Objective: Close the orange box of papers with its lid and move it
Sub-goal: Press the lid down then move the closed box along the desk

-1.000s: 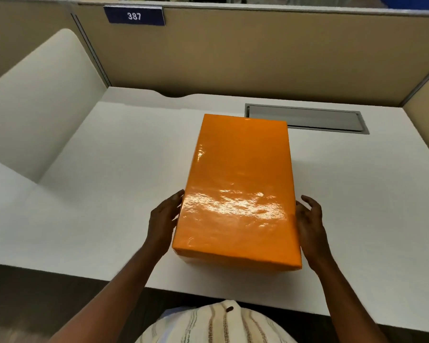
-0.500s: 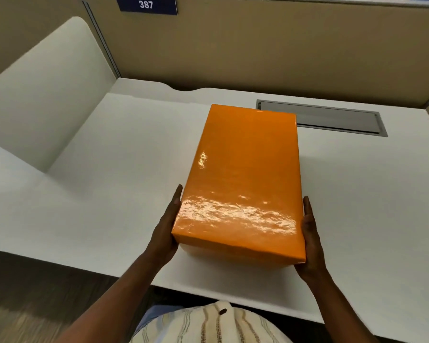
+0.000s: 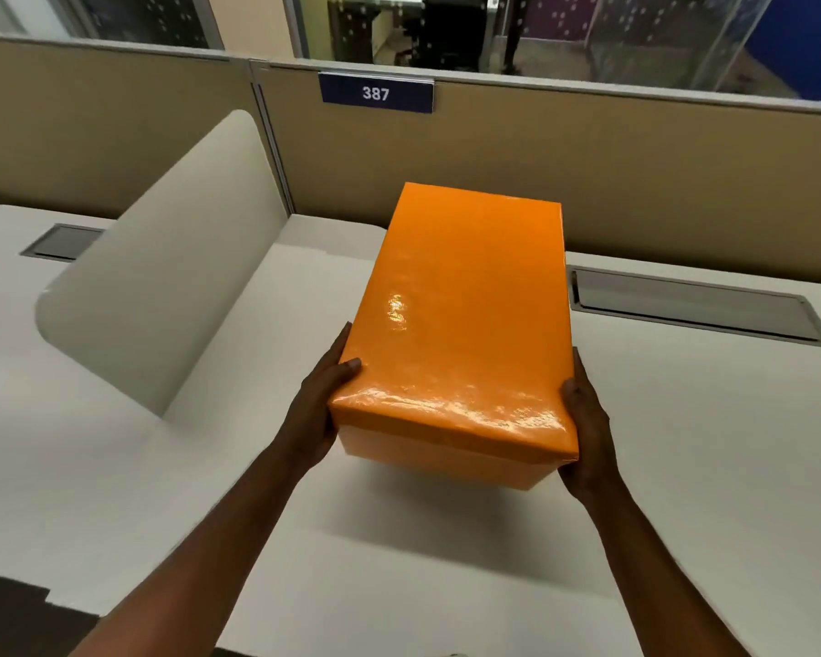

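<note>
The orange box [image 3: 460,320] has its glossy lid seated on top, so the papers inside are hidden. It is lifted off the white desk [image 3: 399,552], casting a shadow below it. My left hand [image 3: 321,403] presses the box's near left side, thumb on the lid's corner. My right hand [image 3: 586,431] clamps the near right side with its fingers along the wall.
A white curved divider panel [image 3: 162,286] stands to the left of the box. A grey cable hatch [image 3: 693,303] is set into the desk at the back right. A beige partition with a blue "387" sign [image 3: 375,92] closes off the back.
Both hands closed in on the box's sides and raised it off the desk. The view tilted up and shifted, so the box sits higher against the partition.
</note>
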Demonstrator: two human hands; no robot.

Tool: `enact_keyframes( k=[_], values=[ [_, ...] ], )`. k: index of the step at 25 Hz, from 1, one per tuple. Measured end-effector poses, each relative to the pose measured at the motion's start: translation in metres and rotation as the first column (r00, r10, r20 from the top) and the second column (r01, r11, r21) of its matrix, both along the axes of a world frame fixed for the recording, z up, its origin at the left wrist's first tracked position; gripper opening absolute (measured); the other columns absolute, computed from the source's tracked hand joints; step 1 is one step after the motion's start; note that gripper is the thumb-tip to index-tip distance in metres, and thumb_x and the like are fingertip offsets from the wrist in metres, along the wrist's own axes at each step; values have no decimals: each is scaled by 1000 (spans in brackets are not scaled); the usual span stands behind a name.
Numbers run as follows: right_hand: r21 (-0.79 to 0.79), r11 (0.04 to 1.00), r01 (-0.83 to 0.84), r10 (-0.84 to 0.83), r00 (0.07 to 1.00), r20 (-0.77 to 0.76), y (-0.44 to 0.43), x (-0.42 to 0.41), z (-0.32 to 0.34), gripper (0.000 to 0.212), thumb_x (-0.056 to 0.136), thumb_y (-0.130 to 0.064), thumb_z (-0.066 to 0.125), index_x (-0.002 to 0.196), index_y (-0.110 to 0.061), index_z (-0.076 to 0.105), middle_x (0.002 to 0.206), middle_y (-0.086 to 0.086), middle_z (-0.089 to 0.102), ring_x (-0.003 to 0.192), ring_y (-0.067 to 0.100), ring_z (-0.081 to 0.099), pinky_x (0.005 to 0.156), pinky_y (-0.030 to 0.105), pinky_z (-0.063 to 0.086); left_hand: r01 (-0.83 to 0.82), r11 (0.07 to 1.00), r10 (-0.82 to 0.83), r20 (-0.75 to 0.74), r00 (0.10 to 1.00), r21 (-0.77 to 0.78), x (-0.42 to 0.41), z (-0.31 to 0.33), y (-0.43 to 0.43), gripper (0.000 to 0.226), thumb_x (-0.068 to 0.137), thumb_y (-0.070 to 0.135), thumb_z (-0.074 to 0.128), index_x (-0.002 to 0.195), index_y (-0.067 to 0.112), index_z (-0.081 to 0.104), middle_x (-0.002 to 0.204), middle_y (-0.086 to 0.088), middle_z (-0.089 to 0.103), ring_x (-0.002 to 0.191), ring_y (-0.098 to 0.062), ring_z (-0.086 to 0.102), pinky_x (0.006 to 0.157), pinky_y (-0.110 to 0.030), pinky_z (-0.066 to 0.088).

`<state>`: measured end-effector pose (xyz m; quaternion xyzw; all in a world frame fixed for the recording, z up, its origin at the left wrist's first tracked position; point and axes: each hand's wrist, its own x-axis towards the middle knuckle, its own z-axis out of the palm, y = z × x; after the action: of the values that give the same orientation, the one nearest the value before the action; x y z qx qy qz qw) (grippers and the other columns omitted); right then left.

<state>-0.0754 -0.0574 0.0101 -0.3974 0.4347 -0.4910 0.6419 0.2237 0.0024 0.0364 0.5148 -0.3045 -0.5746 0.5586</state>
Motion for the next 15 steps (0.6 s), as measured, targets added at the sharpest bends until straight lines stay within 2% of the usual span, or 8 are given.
enact_keyframes(
  k=[2,5,10,15],
  values=[
    [2,1000,-20,20,1000,-6,-17,44,4,54,86,-44,49,139,-42,38,136,-7,53,113,25,62,80,40,58,-11,1000,11,2,1000,-10,41,5,-14,63,82,35,52,143,35,35,142,-1,49,121,-30,55,93,-43,50],
    [-15,999,-38,39,999,4,-37,101,3,53,91,-40,48,142,-38,35,136,-7,53,113,24,62,78,37,57,-24,1000,24,0,1000,-15,98,5,-32,60,84,35,52,142,36,36,139,2,51,118,-29,57,86,-39,53],
    [-3,999,-51,51,998,-20,-71,180,-3,58,93,-33,47,147,-30,28,145,3,46,120,28,56,90,44,53,-82,996,82,-11,997,-20,176,-6,-62,49,92,30,48,140,33,41,140,-3,53,120,-33,55,89,-44,51],
    [11,999,-53,53,998,-35,-105,233,-13,55,94,-30,47,146,-31,30,145,3,46,120,29,56,94,48,51,-190,982,190,-10,982,11,224,-20,-90,52,88,33,54,139,30,44,138,-5,54,119,-36,55,93,-49,48]
  ],
)
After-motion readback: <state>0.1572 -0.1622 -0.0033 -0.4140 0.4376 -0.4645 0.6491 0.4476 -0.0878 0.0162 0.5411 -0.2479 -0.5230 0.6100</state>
